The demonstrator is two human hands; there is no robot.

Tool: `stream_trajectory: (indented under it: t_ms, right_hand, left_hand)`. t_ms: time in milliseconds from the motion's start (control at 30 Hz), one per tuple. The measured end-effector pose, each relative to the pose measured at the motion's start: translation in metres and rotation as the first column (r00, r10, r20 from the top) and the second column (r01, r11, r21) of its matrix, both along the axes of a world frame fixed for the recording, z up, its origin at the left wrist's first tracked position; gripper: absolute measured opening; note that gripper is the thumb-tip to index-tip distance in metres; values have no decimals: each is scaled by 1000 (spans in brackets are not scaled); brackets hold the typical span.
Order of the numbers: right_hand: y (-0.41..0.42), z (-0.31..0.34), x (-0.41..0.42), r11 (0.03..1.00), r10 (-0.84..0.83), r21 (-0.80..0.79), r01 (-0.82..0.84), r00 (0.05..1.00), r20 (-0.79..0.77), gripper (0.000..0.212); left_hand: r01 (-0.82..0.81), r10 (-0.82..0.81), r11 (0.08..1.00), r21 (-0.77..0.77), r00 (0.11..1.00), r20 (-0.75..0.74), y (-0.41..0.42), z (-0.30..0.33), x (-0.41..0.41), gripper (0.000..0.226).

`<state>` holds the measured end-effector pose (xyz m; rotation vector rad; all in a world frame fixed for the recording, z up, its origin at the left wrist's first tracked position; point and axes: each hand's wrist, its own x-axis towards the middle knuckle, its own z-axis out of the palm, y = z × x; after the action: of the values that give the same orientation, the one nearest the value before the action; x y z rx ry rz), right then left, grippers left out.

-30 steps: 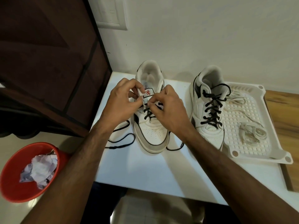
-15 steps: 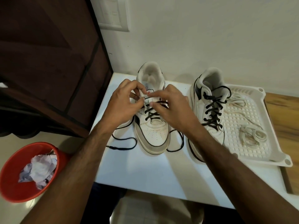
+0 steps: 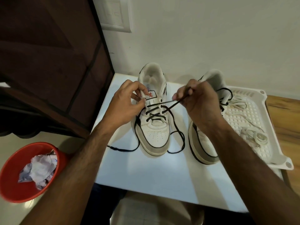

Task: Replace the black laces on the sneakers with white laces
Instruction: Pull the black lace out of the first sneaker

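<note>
While the left hand (image 3: 125, 105) pinches the tongue of the left sneaker (image 3: 153, 114) near the tabletop's (image 3: 146, 176) far edge, the right hand (image 3: 198, 103) pinches a loop of the black lace (image 3: 172, 104) between curled fingers, above and to the right of the upper eyelets. The taut span runs from the right-side eyelets up toward the grip, so further extraction likely calls for a pull along that line, rightward. The second sneaker (image 3: 204, 143) remains laced; white laces (image 3: 250, 133) lie in the tray (image 3: 274, 138) at the right edge.
</note>
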<state>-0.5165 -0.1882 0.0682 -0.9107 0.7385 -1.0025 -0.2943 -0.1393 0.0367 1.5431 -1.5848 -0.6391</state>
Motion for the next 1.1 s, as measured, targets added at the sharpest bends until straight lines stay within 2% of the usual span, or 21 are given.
stream_trajectory:
  t_ms: [33, 67, 100, 133, 233, 300, 367, 433, 467, 533, 600, 667, 733, 767, 800, 833, 900, 1000, 1033, 1100]
  right_hand:
    - [4, 0, 4, 998, 25, -53, -33, 988, -153, 25]
    - [8, -1, 8, 987, 24, -138, -79, 932, -361, 29]
    - [12, -2, 13, 964, -2, -223, -145, 834, -552, 31]
    - [16, -5, 17, 933, -34, -285, -219, 735, -677, 28]
    - [22, -17, 30, 835, -160, -402, -375, 533, -830, 20]
    - [24, -25, 37, 807, -228, -402, -433, 400, -888, 21]
    - [27, -28, 42, 812, -249, -385, -438, 337, -908, 19]
    - [28, -29, 44, 823, -259, -399, -403, 358, -897, 15]
    - [27, -29, 44, 835, -256, -416, -361, 415, -873, 13]
    - [21, -25, 38, 872, -246, -445, -204, 603, -759, 11]
    - [11, -18, 27, 910, -250, -416, -1, 796, -551, 14]
    - [2, -11, 16, 948, -253, -251, 194, 940, -229, 22]
    - [-1, -7, 10, 974, -227, 9, 227, 970, 88, 26]
    - [1, -6, 10, 978, -207, 71, 198, 968, 143, 24]
    - [2, -7, 13, 982, -177, 81, 170, 979, 97, 21]
    - [5, -8, 16, 990, -134, 50, 134, 991, -15, 17]
    - [11, -11, 24, 997, -35, -83, 7, 939, -341, 16]
    - [20, -18, 35, 916, -47, -304, -263, 682, -730, 14]
    - [22, -22, 37, 882, -82, -339, -326, 603, -794, 14]
    - [25, -27, 40, 865, -134, -348, -362, 503, -854, 15]
  left_hand:
    - [0, 0, 1000, 1, 1000, 1, 0, 0, 0, 28]
    - [2, -2, 1000, 1, 1000, 4, 0, 0, 0, 28]
    - [3, -3, 1000, 0, 1000, 8, 0, 0, -1, 27]
    - [2, -2, 1000, -1, 1000, 13, 0, 0, -1, 25]
    - [1, -2, 1000, 2, 1000, 25, 0, 0, -1, 21]
    - [0, 0, 1000, 1, 1000, 29, 0, 0, -1, 21]
    - [-2, 2, 1000, -1, 999, 33, 0, 0, -1, 22]
    - [-3, 3, 1000, 1, 999, 33, 0, 0, -1, 23]
    - [-2, 2, 1000, 2, 1000, 30, 1, 1, -1, 23]
    - [1, -2, 1000, 3, 1000, 19, 1, 1, -1, 23]
    - [1, -2, 1000, 9, 1000, 5, 1, 1, -1, 24]
    - [-5, 4, 1000, 19, 1000, 6, 1, 1, 0, 24]
    - [-9, 9, 1000, 19, 1000, 13, 1, 1, -1, 24]
    - [-10, 10, 1000, 20, 1000, 12, 1, 0, -1, 24]
    - [-9, 8, 1000, 21, 1000, 10, 1, 0, -1, 24]
    - [-8, 7, 1000, 22, 1000, 7, 1, 0, -2, 23]
    - [-8, 8, 1000, 21, 1000, 9, 1, 1, -2, 23]
    - [-10, 10, 1000, 17, 1000, 19, 1, 1, -1, 23]
    - [-9, 8, 1000, 17, 1000, 22, 1, 1, -1, 23]
    - [-7, 6, 1000, 13, 1000, 27, 1, 1, -2, 23]
